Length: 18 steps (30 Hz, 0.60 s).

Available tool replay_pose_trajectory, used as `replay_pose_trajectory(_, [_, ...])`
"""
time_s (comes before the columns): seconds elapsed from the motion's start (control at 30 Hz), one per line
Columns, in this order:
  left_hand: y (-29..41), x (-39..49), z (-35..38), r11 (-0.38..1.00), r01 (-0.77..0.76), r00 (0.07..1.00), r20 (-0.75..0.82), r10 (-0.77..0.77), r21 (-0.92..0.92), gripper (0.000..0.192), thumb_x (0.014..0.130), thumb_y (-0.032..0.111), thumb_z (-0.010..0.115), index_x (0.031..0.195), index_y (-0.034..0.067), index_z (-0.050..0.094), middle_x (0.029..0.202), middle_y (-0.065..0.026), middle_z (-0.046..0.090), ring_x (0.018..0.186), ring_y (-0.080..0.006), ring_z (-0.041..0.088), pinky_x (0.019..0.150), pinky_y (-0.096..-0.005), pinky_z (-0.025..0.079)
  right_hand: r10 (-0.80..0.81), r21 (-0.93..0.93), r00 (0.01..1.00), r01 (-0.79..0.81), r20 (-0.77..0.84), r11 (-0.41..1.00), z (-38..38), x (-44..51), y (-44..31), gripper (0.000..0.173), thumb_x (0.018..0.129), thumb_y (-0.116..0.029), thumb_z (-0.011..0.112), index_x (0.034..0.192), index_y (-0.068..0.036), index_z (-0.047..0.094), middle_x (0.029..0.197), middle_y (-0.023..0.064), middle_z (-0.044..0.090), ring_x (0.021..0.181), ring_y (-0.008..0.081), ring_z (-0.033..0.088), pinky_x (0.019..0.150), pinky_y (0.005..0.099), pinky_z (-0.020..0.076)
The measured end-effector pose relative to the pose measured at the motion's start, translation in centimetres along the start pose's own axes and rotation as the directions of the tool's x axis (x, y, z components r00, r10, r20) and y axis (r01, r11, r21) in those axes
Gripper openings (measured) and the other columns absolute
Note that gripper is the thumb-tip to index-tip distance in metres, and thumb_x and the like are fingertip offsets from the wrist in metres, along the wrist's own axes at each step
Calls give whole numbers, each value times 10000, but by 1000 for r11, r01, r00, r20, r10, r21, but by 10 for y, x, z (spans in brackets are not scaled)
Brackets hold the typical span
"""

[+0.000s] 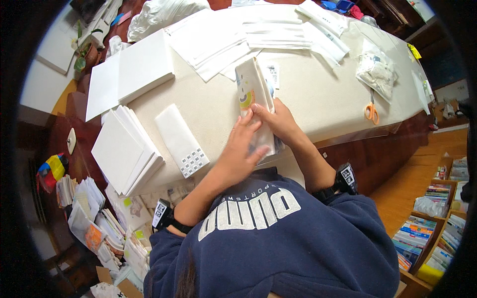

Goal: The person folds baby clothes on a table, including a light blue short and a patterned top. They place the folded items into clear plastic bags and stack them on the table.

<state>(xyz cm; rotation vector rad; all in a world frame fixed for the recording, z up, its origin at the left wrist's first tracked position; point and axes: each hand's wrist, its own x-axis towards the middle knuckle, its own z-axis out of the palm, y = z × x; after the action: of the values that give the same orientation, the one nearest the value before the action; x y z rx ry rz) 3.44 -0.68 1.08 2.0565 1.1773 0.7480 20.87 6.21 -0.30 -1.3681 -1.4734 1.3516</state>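
Note:
My right hand [277, 121] grips a folded cloth item [248, 80], pale with a coloured print, its thumb on the front and its fingers behind. My left hand [244, 145], slightly blurred, rests its fingertips on the same item with its fingers apart. Clear plastic seems to cover the item's lower end. Behind its upper end lies a small white sheet with dark marks [274, 76]. To the left lies a white strip of paper [173, 130] with several round stickers [193, 162] at its near end.
White paper stacks [126, 151] and a large white box or block [147, 67] stand at left. Flat white packets [275, 35] lie at the back. At right are orange-handled scissors [372, 111] and a filled clear plastic bag [376, 70]. The cream-covered table's edge [357, 132] runs before me.

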Motion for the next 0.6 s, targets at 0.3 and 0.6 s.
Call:
replay_pose_trajectory(0.3, [-43,33,-38,979,78,982,-183,-43,187,803,830,137,738,1492,82,287,1510,-206,335,1387,-362,363,1137,-398,341,-116,-100,965,143,237,985,-45,-33,-37,528,833,-334,684,1223,16,620,1151,200,596,1078,292,594,919,378,477])
replay_pose_trajectory(0.6, [-56,92,0,975,72,992,114,-49,-211,422,802,169,769,1184,44,643,1221,-150,626,1178,-282,565,1026,-413,447,-101,205,922,24,374,978,-86,-63,-46,605,843,-316,704,1287,60,539,1154,177,634,1048,233,611,915,342,483])
